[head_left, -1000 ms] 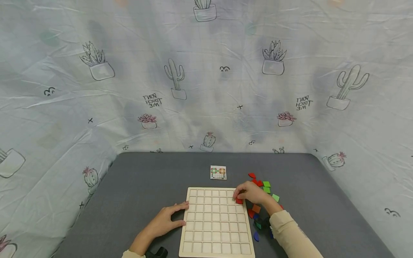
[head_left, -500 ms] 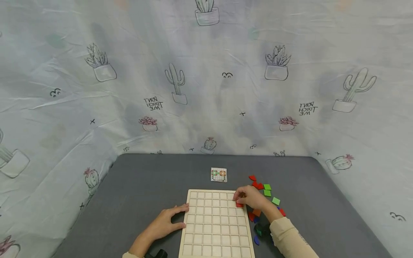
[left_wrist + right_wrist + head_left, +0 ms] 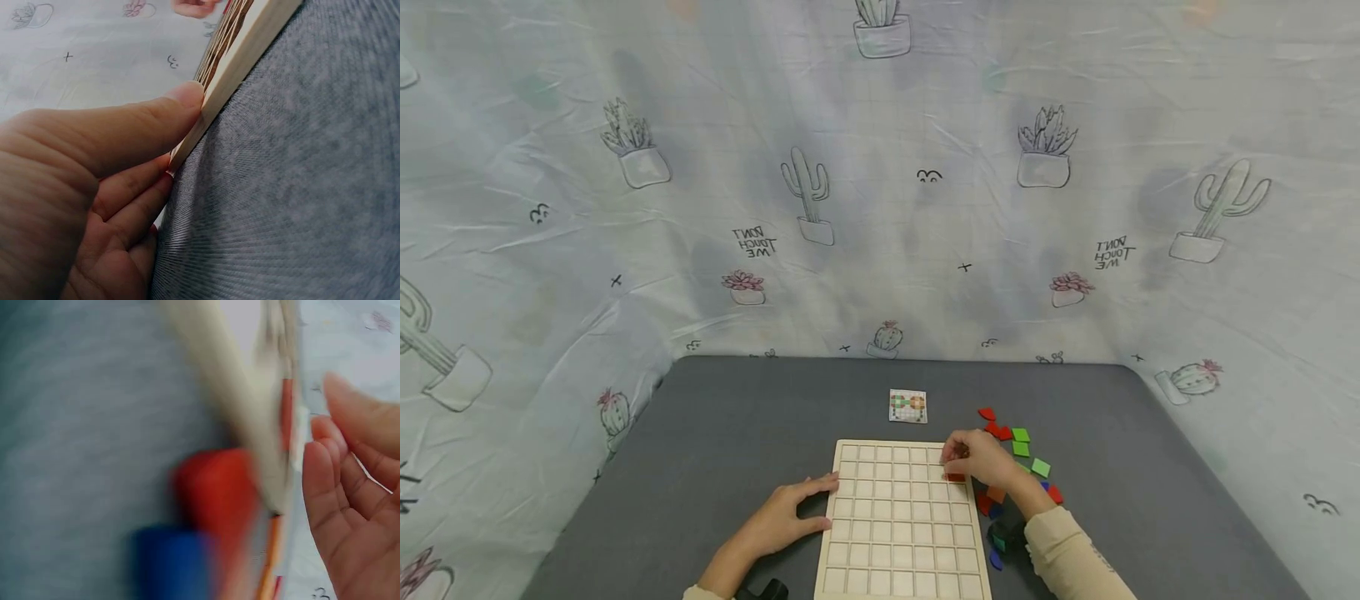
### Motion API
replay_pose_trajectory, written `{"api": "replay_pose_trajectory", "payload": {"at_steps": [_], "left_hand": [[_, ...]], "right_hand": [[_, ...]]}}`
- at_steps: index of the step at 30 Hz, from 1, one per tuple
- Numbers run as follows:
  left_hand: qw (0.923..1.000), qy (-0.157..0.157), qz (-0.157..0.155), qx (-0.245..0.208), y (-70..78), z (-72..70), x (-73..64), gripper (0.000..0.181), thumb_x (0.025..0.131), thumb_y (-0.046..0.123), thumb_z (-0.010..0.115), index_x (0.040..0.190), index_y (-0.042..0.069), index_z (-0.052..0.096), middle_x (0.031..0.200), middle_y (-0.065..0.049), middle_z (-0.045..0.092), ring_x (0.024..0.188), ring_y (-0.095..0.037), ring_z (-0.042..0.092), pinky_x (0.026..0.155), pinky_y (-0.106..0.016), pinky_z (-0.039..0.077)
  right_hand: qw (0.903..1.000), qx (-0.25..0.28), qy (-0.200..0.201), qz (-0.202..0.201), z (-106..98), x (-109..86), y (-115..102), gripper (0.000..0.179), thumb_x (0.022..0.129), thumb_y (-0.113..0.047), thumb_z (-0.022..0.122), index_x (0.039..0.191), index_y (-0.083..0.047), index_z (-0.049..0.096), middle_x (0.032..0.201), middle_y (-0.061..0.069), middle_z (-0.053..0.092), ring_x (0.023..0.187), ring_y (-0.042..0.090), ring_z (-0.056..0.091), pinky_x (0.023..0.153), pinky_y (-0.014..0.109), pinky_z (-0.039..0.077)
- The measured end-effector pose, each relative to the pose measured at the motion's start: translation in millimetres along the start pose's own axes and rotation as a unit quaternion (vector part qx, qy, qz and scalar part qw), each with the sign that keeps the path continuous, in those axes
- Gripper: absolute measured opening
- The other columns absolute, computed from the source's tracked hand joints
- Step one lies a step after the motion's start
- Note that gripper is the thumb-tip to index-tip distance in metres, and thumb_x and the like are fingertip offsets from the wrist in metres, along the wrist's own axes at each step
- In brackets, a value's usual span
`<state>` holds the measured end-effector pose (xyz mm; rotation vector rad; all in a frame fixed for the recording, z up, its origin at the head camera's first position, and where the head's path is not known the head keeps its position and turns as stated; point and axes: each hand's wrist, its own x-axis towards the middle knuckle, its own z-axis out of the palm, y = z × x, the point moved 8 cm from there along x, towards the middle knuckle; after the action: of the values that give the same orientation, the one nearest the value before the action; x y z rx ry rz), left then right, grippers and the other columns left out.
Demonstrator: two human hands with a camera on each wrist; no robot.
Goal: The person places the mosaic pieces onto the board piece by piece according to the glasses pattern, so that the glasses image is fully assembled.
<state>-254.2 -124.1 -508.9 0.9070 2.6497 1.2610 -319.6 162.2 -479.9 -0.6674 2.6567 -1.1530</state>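
A pale wooden grid board [image 3: 892,527] lies on the grey table. My left hand [image 3: 782,518] rests at its left edge, thumb and fingertips against the wooden side, as the left wrist view shows for the hand [image 3: 119,194] up close. Over the board's upper right cells is my right hand [image 3: 983,460], fingers bent. Just below those fingertips a red tile [image 3: 955,477] shows in the right column, partly covered. In the right wrist view the red tile [image 3: 286,412] sits at the board, while the right hand [image 3: 356,500] is apart from it, nothing visible between its fingers.
A small pattern card [image 3: 908,406] lies behind the board. Loose pieces lie along the right side: several red, green tiles [image 3: 1021,448], an orange tile [image 3: 996,494] and a blue rounded piece [image 3: 996,560]. A printed sheet [image 3: 880,250] hangs behind the table.
My right fingers have shifted slightly over the red tile, covering more of it than a second ago. The left hand stays at the board's edge. The head view has tilted a little.
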Motion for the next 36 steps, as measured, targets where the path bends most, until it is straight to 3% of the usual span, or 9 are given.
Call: {"api": "replay_pose_trajectory", "payload": {"at_steps": [5, 11, 20, 26, 32, 36], "left_hand": [[0.9997, -0.007, -0.021, -0.012, 1.7, 6.7, -5.2, 0.057, 0.084, 0.042, 0.067, 0.134, 0.016, 0.056, 0.142, -0.003, 0.05, 0.131, -0.031, 0.045, 0.112, -0.049, 0.035], [0.9993, 0.005, -0.034, -0.013, 4.7, 12.5, -10.3, 0.057, 0.084, 0.042, 0.068, 0.134, 0.016, 0.056, 0.143, -0.002, 0.049, 0.131, -0.029, 0.045, 0.114, -0.042, 0.035], [0.9993, 0.013, -0.035, -0.001, 12.7, 14.7, -13.4, 0.056, 0.083, 0.042, 0.069, 0.132, 0.017, 0.057, 0.141, -0.001, 0.051, 0.13, -0.03, 0.046, 0.112, -0.05, 0.034], [0.9992, 0.019, -0.035, 0.008, 15.6, 16.9, -16.4, 0.057, 0.083, 0.043, 0.069, 0.132, 0.018, 0.057, 0.141, -0.001, 0.052, 0.13, -0.029, 0.047, 0.112, -0.048, 0.035], [0.9991, 0.012, -0.041, 0.005, 16.4, 18.1, -15.7, 0.057, 0.083, 0.044, 0.068, 0.133, 0.018, 0.057, 0.142, 0.0, 0.051, 0.131, -0.03, 0.046, 0.112, -0.052, 0.034], [0.999, 0.011, -0.043, 0.005, 17.9, 17.7, -15.6, 0.058, 0.083, 0.044, 0.069, 0.133, 0.017, 0.057, 0.141, 0.0, 0.051, 0.13, -0.03, 0.046, 0.11, -0.055, 0.034]], "right_hand": [[0.9982, 0.058, 0.014, 0.002, -26.7, -14.5, -4.9, 0.017, 0.089, -0.014, 0.067, 0.1, -0.001, 0.065, 0.091, 0.007, 0.064, 0.081, 0.015, 0.06, 0.066, 0.03, 0.056], [0.9976, 0.068, 0.014, 0.007, -48.9, -43.3, 6.0, 0.026, 0.092, -0.014, 0.064, 0.112, 0.002, 0.063, 0.108, 0.018, 0.064, 0.094, 0.025, 0.062, 0.074, 0.023, 0.057], [0.9916, 0.108, -0.069, 0.014, -32.1, -81.7, 35.1, 0.034, 0.093, -0.01, 0.06, 0.125, 0.002, 0.058, 0.126, 0.022, 0.058, 0.119, 0.041, 0.053, 0.093, 0.028, 0.055], [0.989, 0.116, -0.09, 0.017, -24.6, -89.4, 39.8, 0.035, 0.09, 0.0, 0.061, 0.124, 0.002, 0.059, 0.125, 0.023, 0.057, 0.116, 0.041, 0.054, 0.086, 0.024, 0.056], [0.9942, 0.066, -0.085, 0.004, -24.0, -88.6, 37.2, 0.036, 0.087, 0.007, 0.06, 0.122, -0.002, 0.062, 0.127, 0.02, 0.056, 0.116, 0.039, 0.055, 0.087, 0.029, 0.056], [0.9974, 0.019, -0.069, -0.007, -24.6, -87.3, 36.4, 0.034, 0.086, 0.004, 0.064, 0.118, -0.007, 0.066, 0.122, 0.012, 0.057, 0.11, 0.028, 0.058, 0.085, 0.027, 0.056]]}}
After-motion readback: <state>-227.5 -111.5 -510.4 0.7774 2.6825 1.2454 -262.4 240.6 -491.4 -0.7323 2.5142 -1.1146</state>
